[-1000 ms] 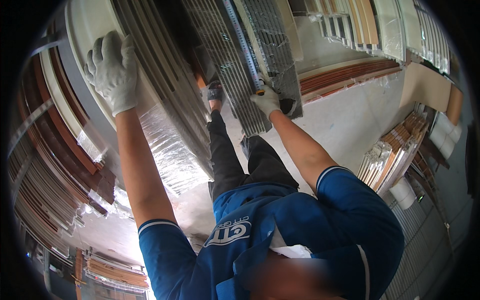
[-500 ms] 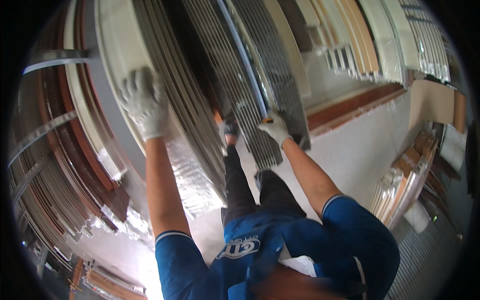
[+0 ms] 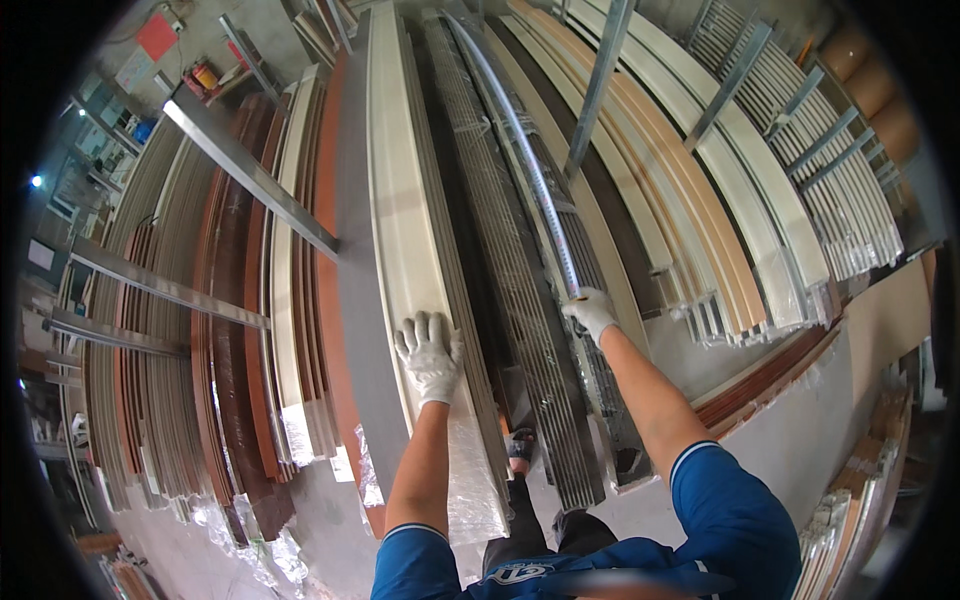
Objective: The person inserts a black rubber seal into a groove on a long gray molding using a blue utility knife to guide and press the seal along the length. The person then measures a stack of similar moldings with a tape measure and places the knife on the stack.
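My left hand (image 3: 430,358), in a whitish work glove, lies with fingers spread on a long cream panel (image 3: 403,210) at the top of a stack. The stack's near end is wrapped in clear plastic (image 3: 476,495). To the right, my gloved right hand (image 3: 592,314) is closed around a tape measure, with a bit of its yellow-orange body showing. Its long pale blade (image 3: 541,195) stretches away from me over dark ribbed panels (image 3: 492,190), curving toward the far end. Most of the tape's body is hidden by my fingers.
Metal rack arms (image 3: 255,180) jut between stacks on the left, and more posts (image 3: 600,85) stand on the right. Brown panels (image 3: 232,400) lean at left; tan and cream ones (image 3: 700,190) lie at right. My shoe (image 3: 520,445) is on the floor between stacks.
The view has swung up, showing more of the racks and the far wall. My left hand still rests on the cream panel and my right still grips the tape measure.
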A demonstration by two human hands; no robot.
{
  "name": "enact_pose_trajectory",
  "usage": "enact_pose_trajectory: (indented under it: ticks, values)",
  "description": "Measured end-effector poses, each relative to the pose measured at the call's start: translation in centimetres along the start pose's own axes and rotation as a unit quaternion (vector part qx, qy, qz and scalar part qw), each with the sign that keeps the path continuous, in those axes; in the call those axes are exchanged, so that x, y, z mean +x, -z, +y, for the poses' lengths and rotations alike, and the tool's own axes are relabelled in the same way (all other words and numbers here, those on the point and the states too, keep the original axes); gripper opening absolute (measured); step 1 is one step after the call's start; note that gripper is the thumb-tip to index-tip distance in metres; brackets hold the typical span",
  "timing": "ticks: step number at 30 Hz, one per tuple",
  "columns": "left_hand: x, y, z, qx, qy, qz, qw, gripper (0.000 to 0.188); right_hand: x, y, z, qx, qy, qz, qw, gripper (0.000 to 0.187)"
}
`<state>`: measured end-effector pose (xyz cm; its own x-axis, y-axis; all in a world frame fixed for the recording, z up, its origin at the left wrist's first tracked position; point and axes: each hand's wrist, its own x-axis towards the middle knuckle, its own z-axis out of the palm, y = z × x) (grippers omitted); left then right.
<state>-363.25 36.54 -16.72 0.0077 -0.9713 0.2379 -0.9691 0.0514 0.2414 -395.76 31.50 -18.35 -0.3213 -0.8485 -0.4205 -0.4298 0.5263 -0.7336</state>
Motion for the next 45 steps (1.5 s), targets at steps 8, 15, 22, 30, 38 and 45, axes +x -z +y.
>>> enact_pose_trajectory:
  ticks: [8, 15, 22, 30, 38, 45]
  values:
    - [0.0, 0.4, 0.1, -0.018, 0.004, 0.018, 1.0, 0.052, 1.2, -1.2, -4.4, 0.165, -0.001, -0.043, 0.985, 0.023]
    - [0.4, 1.0, 0.2, -0.029, 0.008, -0.007, 1.0, 0.051, -10.4, -1.2, 4.5, 0.057, 0.034, 0.023, 0.998, 0.05]
    - [2.8, 2.0, 9.9, -0.519, 0.115, -0.09, 0.842, 0.078, -24.0, 4.6, 11.8, 0.025, 0.094, 0.07, 0.993, 0.054]
    - [6.2, 9.9, 21.5, -0.876, 0.096, -0.189, 0.432, 0.044, -39.1, 11.0, 20.8, -0.013, 0.076, -0.006, 0.997, 0.053]
    - [-11.6, 14.4, 27.5, -0.818, 0.079, -0.219, 0.526, 0.023, -46.9, 16.2, 25.9, 0.008, 0.099, 0.004, 0.995, 0.046]
    - [-23.8, 16.9, 30.0, -0.801, 0.152, -0.188, 0.547, 0.029, -48.5, 18.4, 29.2, -0.007, 0.154, -0.022, 0.988, 0.05]
